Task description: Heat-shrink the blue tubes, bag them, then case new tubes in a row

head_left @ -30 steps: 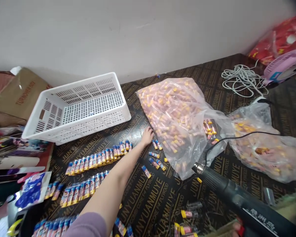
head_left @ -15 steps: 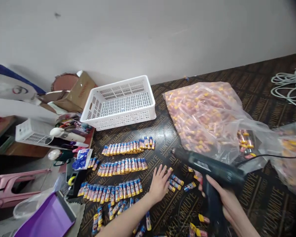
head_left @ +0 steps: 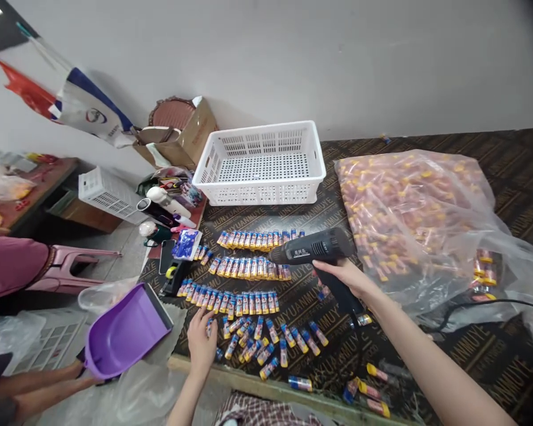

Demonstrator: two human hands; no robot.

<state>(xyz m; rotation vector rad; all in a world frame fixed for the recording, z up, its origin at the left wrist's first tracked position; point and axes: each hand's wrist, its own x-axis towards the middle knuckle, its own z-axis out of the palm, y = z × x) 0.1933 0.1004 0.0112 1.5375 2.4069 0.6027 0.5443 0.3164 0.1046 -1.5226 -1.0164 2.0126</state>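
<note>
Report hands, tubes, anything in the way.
Right hand gripping black heat gun. Left hand at tubes, grip unclear. Three long rows, others scattered nearer. Gun hides part of back rows.

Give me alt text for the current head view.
The right hand holds a black heat gun above rows of tubes on a dark table; the left hand is beside them. A white crate stands behind, a plastic bag to the right.

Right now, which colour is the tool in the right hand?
The tool is black with pale lettering, clearest in the head view.
</note>
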